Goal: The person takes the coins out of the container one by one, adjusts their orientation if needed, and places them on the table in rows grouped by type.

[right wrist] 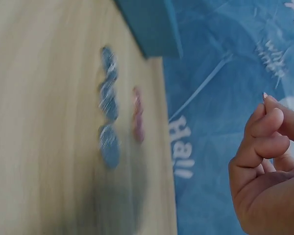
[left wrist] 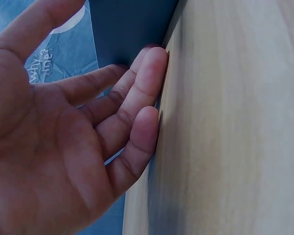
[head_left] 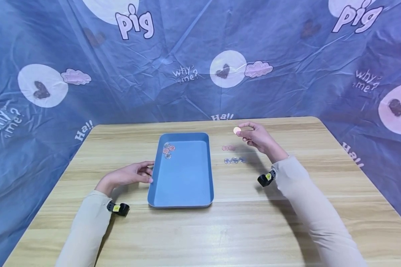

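My right hand (head_left: 258,138) is raised above the table's far right part, pinching a small round disc (head_left: 237,130) between thumb and forefinger. The disc looks pale in the head view; only a sliver of it (right wrist: 265,95) shows in the right wrist view. My left hand (head_left: 131,174) rests at the left side of a blue rectangular tray (head_left: 182,204), fingers loosely bent and touching its outer wall (left wrist: 130,29). Inside the tray's far left corner lie two pinkish discs (head_left: 166,151) and two shiny clear-blue discs (head_left: 168,156).
Right of the tray, two pink discs (head_left: 231,148) lie in a row on the wooden table (head_left: 254,230). Nearer to me is a row of three shiny bluish discs (head_left: 234,160). A blue printed cloth (head_left: 194,96) hangs behind the table.
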Demonstrator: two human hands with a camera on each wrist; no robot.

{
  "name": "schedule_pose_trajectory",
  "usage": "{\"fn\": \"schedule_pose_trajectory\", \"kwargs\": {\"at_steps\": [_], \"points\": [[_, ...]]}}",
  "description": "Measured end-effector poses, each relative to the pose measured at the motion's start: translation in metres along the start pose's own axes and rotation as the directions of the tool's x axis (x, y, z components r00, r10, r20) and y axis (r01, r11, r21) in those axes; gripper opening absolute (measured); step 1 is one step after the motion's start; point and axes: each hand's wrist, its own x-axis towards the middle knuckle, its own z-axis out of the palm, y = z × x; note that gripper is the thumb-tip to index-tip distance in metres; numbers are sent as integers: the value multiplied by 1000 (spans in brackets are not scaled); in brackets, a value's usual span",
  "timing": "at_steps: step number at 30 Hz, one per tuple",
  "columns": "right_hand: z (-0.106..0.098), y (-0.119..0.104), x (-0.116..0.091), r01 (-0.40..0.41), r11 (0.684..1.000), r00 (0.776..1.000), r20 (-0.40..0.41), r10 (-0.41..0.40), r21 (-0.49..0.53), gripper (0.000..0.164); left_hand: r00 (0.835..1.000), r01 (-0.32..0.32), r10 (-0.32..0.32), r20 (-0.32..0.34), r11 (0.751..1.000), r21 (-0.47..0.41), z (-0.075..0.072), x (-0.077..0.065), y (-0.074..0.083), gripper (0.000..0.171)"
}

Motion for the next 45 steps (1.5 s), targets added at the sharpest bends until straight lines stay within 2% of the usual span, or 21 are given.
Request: {"fn": "schedule_pose_trajectory", "kwargs": {"at_steps": [7, 12, 21, 31, 39, 45], "points": [[-15, 13, 7, -57, 984, 998, -37, 51, -171, 33, 1000, -6, 6, 9, 1000, -12, -1, 0, 1, 84], [-21, 22, 11, -84, 967, 996, -25, 81, -240, 40, 1000, 0, 0, 5, 1000, -4, 0, 0, 1, 84], [-23, 39, 19, -87, 925, 996, -35, 79, -369, 39, 1000, -5, 6, 15, 1000, -26, 0, 2, -1, 85], [-17, 45, 23, -87, 884, 996, -10, 93, -460, 37, 1000, 3, -3, 10, 1000, -19, 0, -1, 0, 85], [-12, 45, 24, -56, 874, 997, 18, 74, -483, 30, 1000, -8, 8, 12, 1000, -15, -2, 0, -1, 86], [-10, 44, 24, -37, 832, 998, 15, 54, -553, 27, 1000, 8, -8, 12, 1000, -29, -1, 1, -1, 86]]}}
